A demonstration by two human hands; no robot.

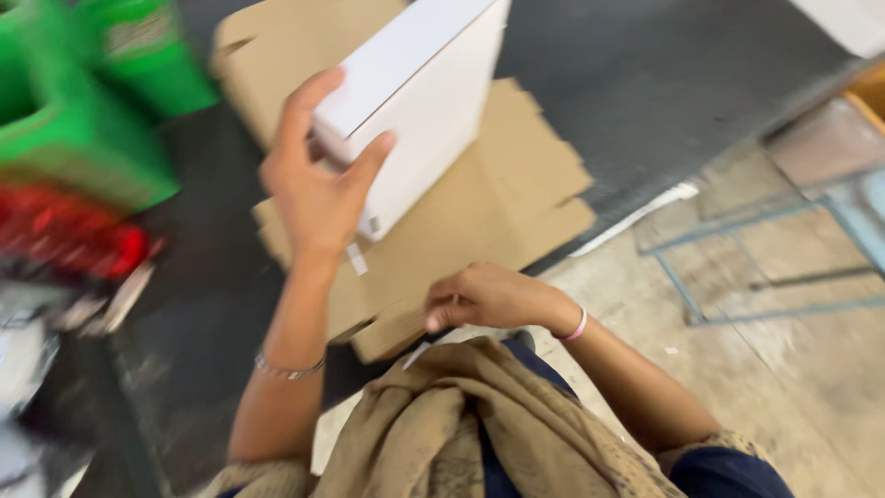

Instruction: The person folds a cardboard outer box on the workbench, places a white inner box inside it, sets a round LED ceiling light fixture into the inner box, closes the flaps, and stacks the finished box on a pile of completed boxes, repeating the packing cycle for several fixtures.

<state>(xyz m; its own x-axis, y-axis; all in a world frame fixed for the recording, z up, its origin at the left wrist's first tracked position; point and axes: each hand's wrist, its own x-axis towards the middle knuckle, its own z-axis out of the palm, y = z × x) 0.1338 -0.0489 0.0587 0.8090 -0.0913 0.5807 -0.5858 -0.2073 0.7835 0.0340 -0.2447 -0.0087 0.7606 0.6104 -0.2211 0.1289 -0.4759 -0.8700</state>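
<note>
Nearest, right hand [489, 297] pinches the flat brown die-cut cardboard sheet [498, 198] at its edge; left hand [318, 175] clasps a rigid, seemingly light white rectangular box [419, 111] by its corner.

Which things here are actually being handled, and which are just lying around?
In hand:
- white box, gripped by the left hand
- flat cardboard sheet, its near edge held by the right hand

Lying about:
- green crates, blurred
- red thing, too blurred to identify
- blue metal frame on the floor
</note>
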